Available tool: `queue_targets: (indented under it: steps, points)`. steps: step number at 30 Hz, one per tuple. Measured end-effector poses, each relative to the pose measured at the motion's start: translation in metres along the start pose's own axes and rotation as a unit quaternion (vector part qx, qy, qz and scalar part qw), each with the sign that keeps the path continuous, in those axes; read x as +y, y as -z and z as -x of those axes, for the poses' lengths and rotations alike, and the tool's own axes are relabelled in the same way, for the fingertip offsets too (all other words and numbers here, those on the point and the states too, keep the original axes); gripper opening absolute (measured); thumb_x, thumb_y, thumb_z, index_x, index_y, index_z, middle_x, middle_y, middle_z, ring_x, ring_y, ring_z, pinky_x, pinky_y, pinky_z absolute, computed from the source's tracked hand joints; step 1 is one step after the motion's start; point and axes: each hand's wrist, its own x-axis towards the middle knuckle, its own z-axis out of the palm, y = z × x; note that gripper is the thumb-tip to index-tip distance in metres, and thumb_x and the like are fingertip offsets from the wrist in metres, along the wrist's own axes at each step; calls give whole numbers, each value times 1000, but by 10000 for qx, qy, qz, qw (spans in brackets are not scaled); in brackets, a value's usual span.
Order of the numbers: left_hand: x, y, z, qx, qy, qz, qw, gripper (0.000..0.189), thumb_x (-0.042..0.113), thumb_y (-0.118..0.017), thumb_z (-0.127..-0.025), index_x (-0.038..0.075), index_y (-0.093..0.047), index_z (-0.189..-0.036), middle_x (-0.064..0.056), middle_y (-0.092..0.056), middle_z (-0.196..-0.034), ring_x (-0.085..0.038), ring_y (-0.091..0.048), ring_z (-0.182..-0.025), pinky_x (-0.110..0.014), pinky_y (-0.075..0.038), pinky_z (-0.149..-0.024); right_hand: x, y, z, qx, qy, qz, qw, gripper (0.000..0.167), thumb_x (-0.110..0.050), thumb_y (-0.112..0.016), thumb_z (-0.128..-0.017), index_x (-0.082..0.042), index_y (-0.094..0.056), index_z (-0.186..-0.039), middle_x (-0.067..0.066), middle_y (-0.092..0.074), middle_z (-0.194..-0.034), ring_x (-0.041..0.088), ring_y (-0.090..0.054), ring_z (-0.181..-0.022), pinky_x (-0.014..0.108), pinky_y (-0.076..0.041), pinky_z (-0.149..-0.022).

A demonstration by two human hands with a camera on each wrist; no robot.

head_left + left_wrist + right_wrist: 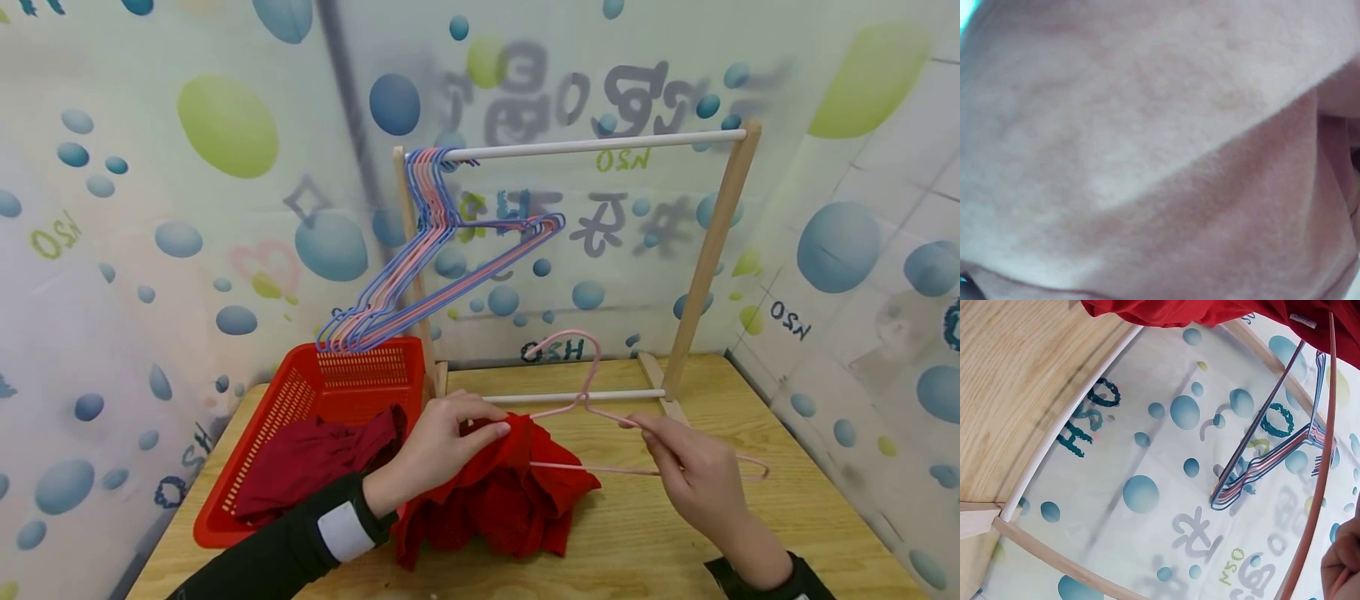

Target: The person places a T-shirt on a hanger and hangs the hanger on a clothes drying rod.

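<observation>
My left hand (442, 446) pinches the upper edge of a red garment (510, 512), which hangs in folds over the table. My right hand (701, 475) grips a pink hanger (585, 397) by its right shoulder, hook upward. The left end of this hanger goes into the red cloth; that part is hidden. In the right wrist view the hanger's bar (1327, 456) runs up to the red cloth (1147, 311), where a small white label (1303, 321) shows. Close, blurred, pale pinkish cloth (1147, 156) fills the left wrist view.
A wooden rack (712, 258) with a white rod (600, 147) stands at the back. Several blue and pink hangers (442, 258) hang at its left end. Left on the table (637, 542), a red basket (213, 508) holds dark red cloth (307, 467). Patterned sheeting surrounds the table.
</observation>
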Motion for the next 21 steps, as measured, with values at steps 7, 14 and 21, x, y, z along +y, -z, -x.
queue_targets:
  steps: [7,14,21]
  points:
    - [-2,-2,0,-47,15,-43,10000,14,20,-73,-98,13,-82,-106,0,-79,-101,-9,-60,-88,-23,-45,-71,-1,-2,4,-39,10,34,10000,50,-41,-47,-110,-2,-77,-107,9,-76,-82,-5,-37,-56,12,-31,-50]
    - [-3,-4,0,-57,12,37,10000,14,19,-73,-98,13,-82,-107,0,-79,-101,-8,-57,-85,-23,-45,-70,-6,1,2,-458,-235,68,9987,44,-37,-46,-111,-4,-76,-109,6,-79,-91,-2,-56,-62,13,-47,-59]
    - [-1,-6,0,-73,97,148,9998,14,18,-74,-97,13,-82,-107,-1,-80,-102,-9,-60,-87,-24,-46,-72,-7,0,3,-553,-291,-7,9980,21,-17,-60,-106,-4,-76,-109,7,-78,-90,-6,-31,-58,10,-29,-55]
